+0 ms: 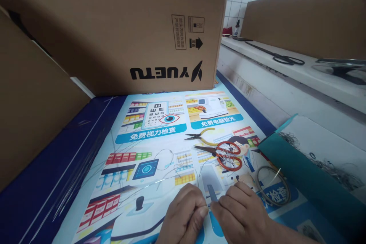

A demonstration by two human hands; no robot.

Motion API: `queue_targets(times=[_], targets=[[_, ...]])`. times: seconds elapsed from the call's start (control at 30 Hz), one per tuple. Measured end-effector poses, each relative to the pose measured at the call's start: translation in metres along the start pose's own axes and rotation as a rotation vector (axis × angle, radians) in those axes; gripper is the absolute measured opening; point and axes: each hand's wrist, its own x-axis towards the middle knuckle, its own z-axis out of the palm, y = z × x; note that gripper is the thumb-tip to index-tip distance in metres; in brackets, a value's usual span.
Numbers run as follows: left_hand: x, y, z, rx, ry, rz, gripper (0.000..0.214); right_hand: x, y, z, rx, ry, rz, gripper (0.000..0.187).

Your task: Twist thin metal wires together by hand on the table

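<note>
My left hand (185, 213) is closed low in the middle of the view, thumb pressed against the curled fingers. Beside it, my right hand (241, 213) is also closed, with a small gap between the two. A short bit of thin wire shows between the fingertips; most of it is hidden in my hands. Beyond them lie red-handled scissors (230, 156) and yellow-handled pliers (201, 136). A coil of thicker wire (273, 186) rests right of my right hand. Fine loose wire (164, 180) curves over the printed sheet to the left.
A large cardboard box (114, 26) stands across the back, another (31, 95) at left. On the right, a teal-sided box (309, 167) holds tangled wire pieces (328, 167). Black scissors (286, 59) lie on a white ledge (309, 74). A printed sheet (183, 146) covers the table.
</note>
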Motion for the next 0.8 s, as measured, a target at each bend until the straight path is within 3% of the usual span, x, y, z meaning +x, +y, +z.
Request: queue_targets(times=[0.17,0.4,0.47,0.53,0.6,0.7,0.8], targets=[[0.001,0.003,0.001,-0.023,-0.031,-0.057,0.026,-0.002,-0.001,-0.004,-0.022,-0.054,-0.039,0.022],[0.004,0.011,-0.001,-0.14,-0.119,-0.329,0.037,0.004,-0.001,-0.012,-0.068,-0.16,-0.175,0.028],[0.002,0.009,0.001,-0.098,-0.091,-0.296,0.036,0.002,-0.002,-0.006,-0.017,-0.102,-0.088,0.03],[0.001,0.006,0.003,-0.025,-0.037,-0.179,0.032,-0.002,-0.003,0.002,0.072,-0.041,0.061,0.031],[-0.001,0.003,0.004,0.025,0.005,-0.056,0.028,-0.004,-0.003,0.006,0.159,-0.07,0.169,0.031],[-0.001,0.001,0.003,0.015,0.011,0.015,0.024,-0.004,-0.003,0.006,0.221,-0.093,0.221,0.026],[0.001,0.003,0.0,-0.034,0.011,0.004,0.019,-0.002,-0.004,0.003,0.209,-0.021,0.238,0.021]])
